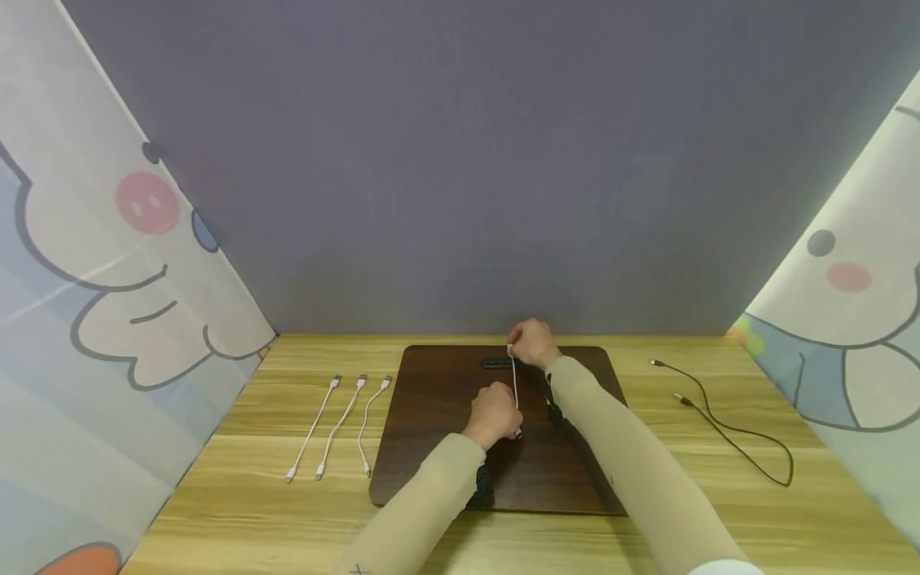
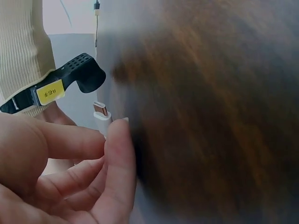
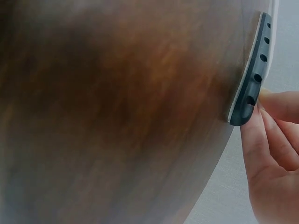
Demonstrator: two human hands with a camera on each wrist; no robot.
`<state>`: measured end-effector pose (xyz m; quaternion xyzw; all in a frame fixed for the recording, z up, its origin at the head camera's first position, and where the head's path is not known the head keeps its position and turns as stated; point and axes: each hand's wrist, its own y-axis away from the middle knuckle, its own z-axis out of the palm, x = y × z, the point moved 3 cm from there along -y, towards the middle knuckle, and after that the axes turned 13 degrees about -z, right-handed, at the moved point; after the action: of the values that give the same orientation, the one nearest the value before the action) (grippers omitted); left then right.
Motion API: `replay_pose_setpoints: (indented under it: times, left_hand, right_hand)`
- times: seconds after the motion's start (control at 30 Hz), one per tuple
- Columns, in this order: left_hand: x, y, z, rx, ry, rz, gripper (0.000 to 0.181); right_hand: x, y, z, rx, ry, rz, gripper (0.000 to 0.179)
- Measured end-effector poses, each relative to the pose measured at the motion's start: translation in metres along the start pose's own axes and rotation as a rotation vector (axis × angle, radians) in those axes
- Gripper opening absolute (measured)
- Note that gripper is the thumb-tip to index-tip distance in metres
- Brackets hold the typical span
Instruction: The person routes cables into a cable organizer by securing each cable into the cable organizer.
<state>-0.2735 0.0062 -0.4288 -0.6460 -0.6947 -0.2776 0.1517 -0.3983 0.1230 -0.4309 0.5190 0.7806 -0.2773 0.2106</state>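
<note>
A short white USB cable (image 1: 515,385) is stretched between both hands above a dark brown wooden board (image 1: 431,431). My left hand (image 1: 493,414) pinches its near end between thumb and finger; a white USB-C plug (image 2: 102,113) sticks out past the fingertips in the left wrist view. At the board's far edge, my right hand (image 1: 533,343) pinches the cable's other end, largely hidden by the fingers. A black cable holder strip (image 3: 252,70) with several notches lies along that edge, right beside the right fingertips. The cable passes over the strip's right end in the head view.
Three white cables, left (image 1: 312,431), middle (image 1: 341,427) and right (image 1: 365,427), lie side by side on the wooden table (image 1: 237,495) left of the board. A looped black cable (image 1: 747,435) lies to its right. Behind the table rises a grey panel (image 1: 460,176).
</note>
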Motion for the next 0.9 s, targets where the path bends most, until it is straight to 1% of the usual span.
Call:
replay_pose_setpoints:
  times: [0.13,0.23,0.3,0.43,0.57,0.67,0.8,0.9]
  left_hand:
    - [0.0,-0.0032,0.0015,0.005,-0.021,0.0,0.028]
    - [-0.0002,-0.0051,0.0028,-0.009,-0.023,-0.018,0.028]
    - [0.0009,-0.0052,0.0026,-0.018,-0.016,-0.018,0.026]
    - [0.0036,-0.0045,0.0022,-0.019,-0.034,-0.006,0.021]
    - [0.0051,-0.0031,0.001,-0.01,-0.051,-0.004,0.019]
    - [0.0047,-0.0031,0.0018,-0.018,-0.049,-0.004,0.018]
    - [0.0021,-0.0039,0.0036,-0.026,-0.03,-0.016,0.017]
    - [-0.0015,-0.0047,0.004,-0.064,0.029,-0.051,0.018]
  right_hand:
    - [0.001,-0.002,0.0012,0.003,0.007,-0.004,0.007]
    - [0.0026,-0.0035,0.0021,0.002,0.018,-0.006,0.007]
    - [0.0038,-0.0043,0.0026,-0.002,0.024,-0.004,0.008]
    - [0.0039,-0.0056,0.0028,0.002,0.03,0.0,0.008]
    - [0.0024,-0.0052,0.0025,0.003,0.014,-0.004,0.009]
    - [0.0032,-0.0047,0.0026,-0.005,0.003,-0.006,0.01]
    - [0.0057,-0.0056,0.0019,-0.024,-0.008,0.007,0.01]
    - [0.0072,-0.0061,0.0003,-0.043,-0.01,0.015,0.01]
